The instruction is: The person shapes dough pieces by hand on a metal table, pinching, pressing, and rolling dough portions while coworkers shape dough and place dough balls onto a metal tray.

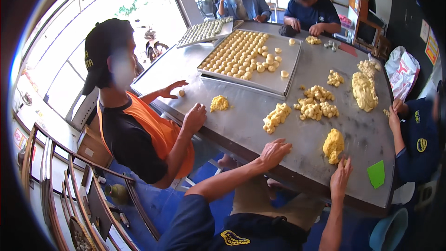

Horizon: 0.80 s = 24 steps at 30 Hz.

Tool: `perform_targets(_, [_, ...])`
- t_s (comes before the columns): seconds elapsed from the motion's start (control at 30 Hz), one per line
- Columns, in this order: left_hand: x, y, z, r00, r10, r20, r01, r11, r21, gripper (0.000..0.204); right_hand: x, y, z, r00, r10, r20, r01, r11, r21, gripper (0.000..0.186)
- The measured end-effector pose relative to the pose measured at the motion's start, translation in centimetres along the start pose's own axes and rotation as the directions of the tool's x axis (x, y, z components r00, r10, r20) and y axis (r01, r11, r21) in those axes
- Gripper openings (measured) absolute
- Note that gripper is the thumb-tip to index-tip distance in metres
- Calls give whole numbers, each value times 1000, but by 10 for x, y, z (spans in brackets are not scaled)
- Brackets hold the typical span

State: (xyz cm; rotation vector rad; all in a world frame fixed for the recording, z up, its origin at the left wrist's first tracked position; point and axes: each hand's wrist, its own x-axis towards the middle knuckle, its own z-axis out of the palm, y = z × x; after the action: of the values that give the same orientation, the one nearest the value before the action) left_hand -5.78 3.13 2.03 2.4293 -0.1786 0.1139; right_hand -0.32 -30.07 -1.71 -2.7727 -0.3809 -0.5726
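Note:
My left hand (275, 153) is palm down low over the steel table's near edge, its fingers stretched out; whatever may lie under the palm is hidden. To the right, my right hand (341, 176) has its fingertips closed on a bit of dough at the near end of a yellow dough lump (333, 145). Beyond my left hand lies a pile of small rolled dough pieces (277, 117). Several dough balls (318, 102) are heaped farther back in the middle.
A green scraper (376, 174) lies near the right corner. A big tray (285, 83) holds rows of dough balls; another filled tray (204, 32) stands behind it. A large dough mass (364, 91) is at right. Co-workers sit left, right and at the far side.

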Motion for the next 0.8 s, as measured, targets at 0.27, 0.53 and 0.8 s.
perform_targets(0.27, [71,25,10,899,325,-295,-103,810,577,35,12,-4,-23,996,55,-67,-38,970,239,38])
perform_targets(0.53, [99,-2,26,918,374,-136,-268,833,484,43,37,6,-55,970,-66,235,48,996,80,21])
perform_targets(0.8, [101,-4,23,891,415,-183,-290,832,473,36,11,14,-22,1000,10,-7,-10,999,45,45])
